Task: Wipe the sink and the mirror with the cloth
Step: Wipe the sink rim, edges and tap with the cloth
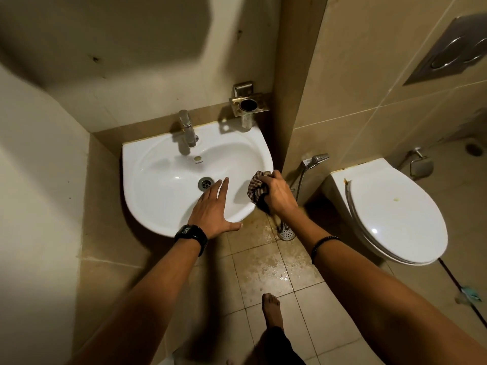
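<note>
Cloth pressed to the sink's right rim, other hand spread flat on the front edge.

The right hand [278, 193] is clenched around a bunched checked cloth [256, 187], holding it against the right rim of the white sink [147, 180]. The left hand [210, 209], with a dark watch [191, 233] at the wrist, lies released and flat on the sink's front rim, fingers pointing toward the drain [205, 183]. A tap [187, 129] stands at the sink's back edge. Right of the sink sits a toilet [395, 214], lid down. The dim patch on the wall above the sink may be the mirror's edge; I cannot tell.
</note>
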